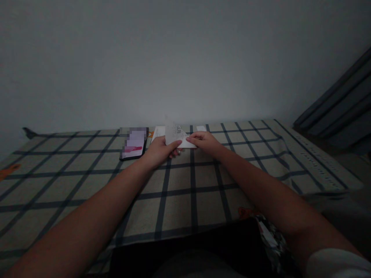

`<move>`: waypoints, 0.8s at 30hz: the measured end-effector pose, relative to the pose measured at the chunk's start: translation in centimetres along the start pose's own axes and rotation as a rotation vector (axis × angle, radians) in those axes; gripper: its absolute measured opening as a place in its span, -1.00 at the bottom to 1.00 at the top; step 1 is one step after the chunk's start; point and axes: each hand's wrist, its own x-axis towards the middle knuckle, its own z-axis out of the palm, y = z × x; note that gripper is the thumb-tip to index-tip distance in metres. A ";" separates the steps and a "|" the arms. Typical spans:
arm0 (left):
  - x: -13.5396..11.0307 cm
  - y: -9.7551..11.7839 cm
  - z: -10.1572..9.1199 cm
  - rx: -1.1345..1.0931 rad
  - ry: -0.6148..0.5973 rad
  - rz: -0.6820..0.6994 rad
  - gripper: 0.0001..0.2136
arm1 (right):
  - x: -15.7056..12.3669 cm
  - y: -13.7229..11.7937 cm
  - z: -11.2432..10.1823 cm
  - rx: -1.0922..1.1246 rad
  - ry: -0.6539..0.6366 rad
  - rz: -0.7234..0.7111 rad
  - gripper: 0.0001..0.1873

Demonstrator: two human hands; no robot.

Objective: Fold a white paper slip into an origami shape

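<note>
Between my two hands is a white sheet of paper (176, 133) with faint printing or drawing on it, partly folded, its left part standing up. My left hand (162, 150) grips its lower left edge, thumb on top and fingers underneath. At the right corner my right hand (203, 142) pinches the paper between thumb and fingers. Behind my left hand lies another white paper (158, 132), partly hidden. A small white piece (201, 128) lies just beyond my right hand.
A smartphone (135, 143) with its screen lit sits left of my left hand. The checked tablecloth (179, 185) covers the table, which meets a plain wall (185, 61). A dark curtain (339, 92) hangs at the right.
</note>
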 end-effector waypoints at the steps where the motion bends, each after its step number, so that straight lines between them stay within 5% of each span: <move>1: 0.0 0.0 0.0 -0.011 0.005 0.000 -0.70 | 0.0 -0.1 0.0 0.004 0.005 0.005 -0.69; 17: -0.3 0.5 0.1 0.022 0.057 0.005 -0.68 | -0.3 -0.5 -0.1 -0.153 0.047 -0.102 -0.69; 24: -0.3 0.6 -0.1 -0.001 0.067 0.007 -0.69 | -0.5 -0.7 -0.5 -0.120 0.006 0.011 -0.68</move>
